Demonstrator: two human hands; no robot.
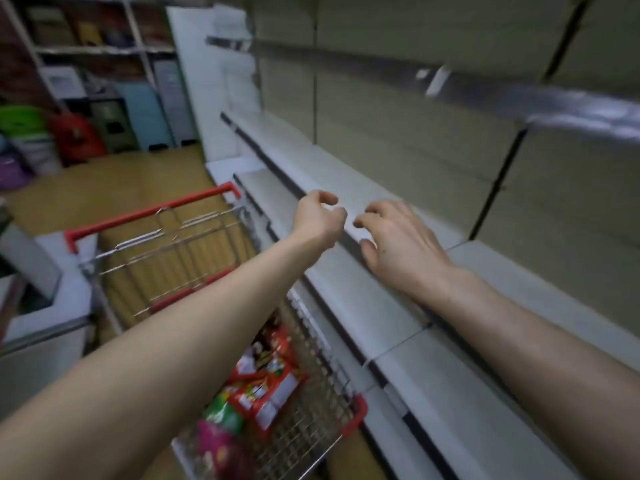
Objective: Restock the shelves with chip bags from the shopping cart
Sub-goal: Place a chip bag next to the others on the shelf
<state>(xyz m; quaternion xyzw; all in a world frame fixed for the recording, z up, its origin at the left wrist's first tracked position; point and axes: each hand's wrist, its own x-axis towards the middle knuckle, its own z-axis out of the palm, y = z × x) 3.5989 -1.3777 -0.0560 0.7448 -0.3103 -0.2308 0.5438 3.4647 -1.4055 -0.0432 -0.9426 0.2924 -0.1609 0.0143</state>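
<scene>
A wire shopping cart (322,403) with red trim stands left of the grey shelving. Several chip bags (266,393) lie in its basket, mostly red, with a green one and a magenta one nearer me. Both arms reach out over the cart toward a bare grey shelf (349,289). My left hand (317,216) hovers above the shelf edge with fingers loosely curled and holds nothing. My right hand (398,240) hovers beside it over the shelf, fingers bent and spread, also holding nothing. The frame is motion-blurred.
An upper shelf (485,88) with a price rail runs above the hands. A white freezer chest (41,306) stands at the left. Far racks (86,46) hold boxes and coloured containers. A wooden floor (114,188) lies beyond the cart.
</scene>
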